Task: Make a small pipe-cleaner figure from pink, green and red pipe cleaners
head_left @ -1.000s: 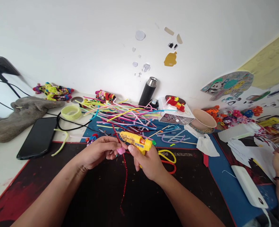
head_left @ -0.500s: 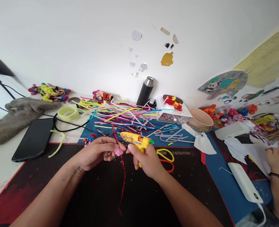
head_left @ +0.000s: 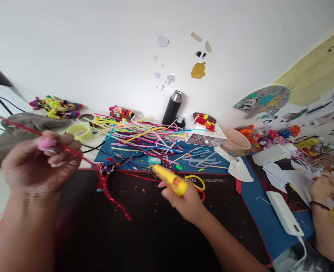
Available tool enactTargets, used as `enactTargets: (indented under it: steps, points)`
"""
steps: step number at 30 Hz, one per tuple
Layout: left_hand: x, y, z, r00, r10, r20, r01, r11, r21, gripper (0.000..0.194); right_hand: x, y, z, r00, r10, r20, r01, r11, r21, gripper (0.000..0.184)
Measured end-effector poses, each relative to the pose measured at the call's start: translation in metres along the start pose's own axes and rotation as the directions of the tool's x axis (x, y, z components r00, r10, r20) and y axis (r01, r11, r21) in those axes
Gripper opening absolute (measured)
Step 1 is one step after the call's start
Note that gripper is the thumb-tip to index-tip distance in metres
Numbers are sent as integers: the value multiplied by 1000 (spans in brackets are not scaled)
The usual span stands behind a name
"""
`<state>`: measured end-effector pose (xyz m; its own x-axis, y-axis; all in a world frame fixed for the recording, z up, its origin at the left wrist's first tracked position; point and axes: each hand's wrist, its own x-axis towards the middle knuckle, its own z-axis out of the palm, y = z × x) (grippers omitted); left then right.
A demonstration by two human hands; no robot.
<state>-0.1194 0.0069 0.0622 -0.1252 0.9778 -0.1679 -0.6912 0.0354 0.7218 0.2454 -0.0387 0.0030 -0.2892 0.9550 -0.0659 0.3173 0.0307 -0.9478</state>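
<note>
My left hand [head_left: 42,162] is raised at the left, fingers closed on a red glittery pipe cleaner [head_left: 114,202] that stretches out to both sides. A small pink piece [head_left: 46,144] sits on that pipe cleaner by my thumb. Over the mat's middle my right hand [head_left: 185,200] grips a yellow glue gun [head_left: 171,179], its tip pointing up and left, blurred by motion. Behind the red pipe cleaner lies a small pipe-cleaner doll [head_left: 107,167]. Another red glittery pipe cleaner [head_left: 140,176] rests on the mat left of the glue gun.
Loose coloured pipe cleaners [head_left: 144,136] pile up behind the black mat [head_left: 161,234]. A black thermos [head_left: 172,107], a bowl [head_left: 236,141] and a roll of tape [head_left: 79,132] stand farther back. At the right, another person's hands [head_left: 322,189] are over papers beside a white power bank [head_left: 284,213].
My left hand has moved left and up with the red pipe cleaner and pink piece, away from the glue gun. My right hand has shifted slightly right and down, still holding the glue gun.
</note>
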Motion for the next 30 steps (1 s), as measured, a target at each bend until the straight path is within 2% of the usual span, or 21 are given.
enactTargets:
  steps: [2, 3, 5, 8, 12, 14, 16, 20, 22, 25, 27, 30]
  points:
    - [-3, -12, 23, 985, -11, 173, 4, 999, 42, 18, -5, 3, 11, 983, -101, 155, 137, 960, -244, 33]
    - [-4, -18, 29, 964, -52, 260, 32, 996, 78, 16, -5, 2, 17, 967, -144, 211, 212, 912, -351, 32]
    - [-2, -31, 31, 932, -112, 346, 66, 988, 143, 16, -3, 0, 28, 928, -171, 330, 329, 792, -514, 28]
    - [3, -46, 21, 917, -177, 359, 115, 975, 187, 27, 2, -6, 36, 885, -117, 452, 414, 642, -645, 30]
    - [8, -56, 10, 915, -214, 342, 145, 965, 219, 28, 4, -11, 36, 861, -69, 504, 443, 589, -676, 46]
    - [7, -58, 10, 911, -222, 347, 149, 963, 225, 27, 4, -14, 33, 845, -61, 532, 459, 595, -660, 57]
    - [5, -58, 14, 896, -254, 363, 175, 955, 238, 28, 3, -16, 28, 829, -60, 557, 468, 620, -630, 58]
    - [-2, -59, 27, 865, -319, 386, 238, 940, 244, 29, 1, -16, 18, 840, -134, 526, 425, 766, -483, 41]
    - [-6, -64, 33, 856, -352, 379, 275, 930, 243, 27, 2, -14, 15, 889, -181, 420, 351, 859, -372, 33]
    - [-9, -77, 39, 825, -438, 357, 354, 893, 278, 27, 8, -13, 15, 965, -144, 219, 187, 964, -188, 30]
    - [-11, -86, 41, 788, -507, 349, 412, 856, 313, 26, 15, -15, 17, 989, -89, 122, 95, 995, -43, 31]
    - [-14, -96, 43, 739, -578, 347, 476, 812, 339, 25, 26, -24, 23, 998, -27, 61, 14, 979, 201, 35]
